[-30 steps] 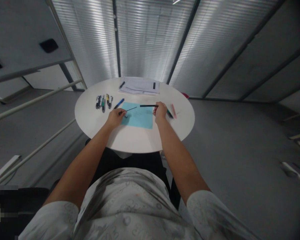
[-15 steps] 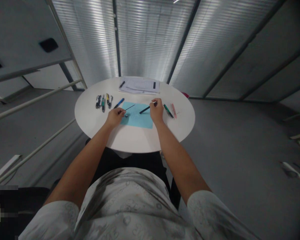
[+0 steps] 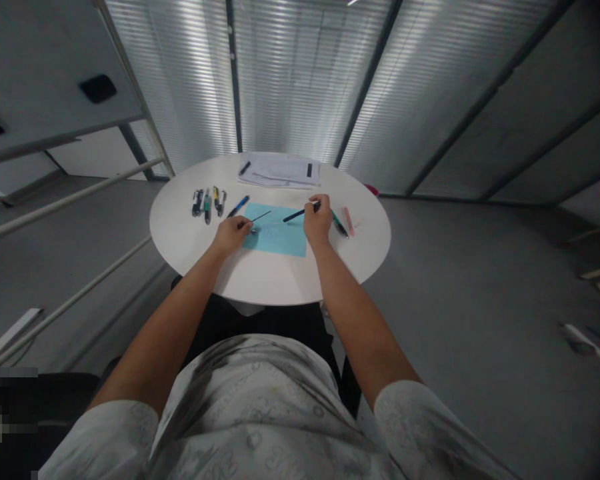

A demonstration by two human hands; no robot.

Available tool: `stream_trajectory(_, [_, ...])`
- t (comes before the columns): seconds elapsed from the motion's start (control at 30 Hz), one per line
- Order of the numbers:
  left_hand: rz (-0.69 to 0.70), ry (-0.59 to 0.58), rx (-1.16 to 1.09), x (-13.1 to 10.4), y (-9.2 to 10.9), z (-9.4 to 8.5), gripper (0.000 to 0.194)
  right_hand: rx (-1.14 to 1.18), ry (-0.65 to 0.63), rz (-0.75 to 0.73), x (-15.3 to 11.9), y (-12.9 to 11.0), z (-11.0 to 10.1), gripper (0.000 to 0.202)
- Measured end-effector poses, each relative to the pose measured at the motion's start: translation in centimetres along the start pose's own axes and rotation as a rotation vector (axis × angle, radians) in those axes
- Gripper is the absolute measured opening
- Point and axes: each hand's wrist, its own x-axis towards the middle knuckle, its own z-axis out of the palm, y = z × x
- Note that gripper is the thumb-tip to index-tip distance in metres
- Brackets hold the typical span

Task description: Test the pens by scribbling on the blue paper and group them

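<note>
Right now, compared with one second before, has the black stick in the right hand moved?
Yes. Against the blue sheet, the black stick has tilted: nearly level before, its left end now sits lower in the view.

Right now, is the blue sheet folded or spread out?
Spread out: the blue sheet lies flat on the white table, its near edge straight, with no fold visible.

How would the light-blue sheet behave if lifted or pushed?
The light-blue sheet looks thin and paper-like, so probably light and floppy if lifted by a corner. Lying flat on the smooth-looking white table, it would likely slide, perhaps buckle, when pushed. The left hand overlaps its left side; any pressure there, which I can't confirm, might pin it.
</note>
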Motion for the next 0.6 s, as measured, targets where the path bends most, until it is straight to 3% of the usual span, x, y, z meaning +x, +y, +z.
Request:
stream_trajectory(0.47, [-0.006, -0.006, 0.002, 0.08, -0.26, 0.18, 0.024, 0.021, 0.056, -0.01, 0.55, 0.45, -0.09, 0.011])
stream_trajectory(0.6, [0.002, -0.012, -0.004, 0.01, -0.21, 0.11, 0.025, 0.062, -0.017, -0.024, 0.64, 0.97, 0.42, 0.009])
